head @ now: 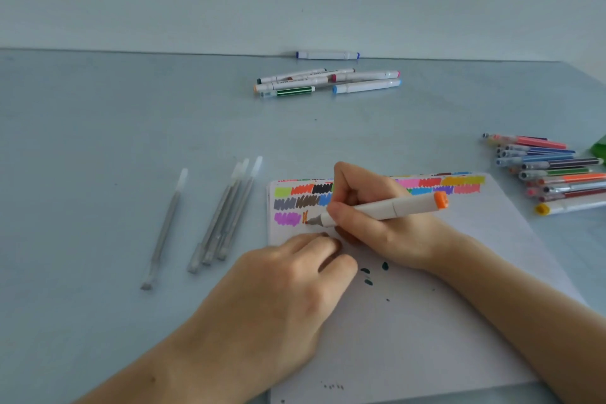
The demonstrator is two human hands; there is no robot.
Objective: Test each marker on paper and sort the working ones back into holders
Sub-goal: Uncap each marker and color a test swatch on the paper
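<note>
Head view: I see an orange-capped marker (380,208) being tested on the paper (442,321).
My right hand (377,220) grips the marker, tip on an orange mark just beyond my left hand (282,285), which presses the paper, fingers curled. More markers (554,170) lie right of both hands on the worktop (98,141).

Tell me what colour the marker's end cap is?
Orange end cap, clearest in the head view.

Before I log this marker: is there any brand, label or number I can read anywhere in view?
None legible.
White markers at the far cluster: dark print on the barrels, too blurred to read.
Orange-capped marker in the right hand: no print visible.
Paper: colour swatches only, no writing.
</note>
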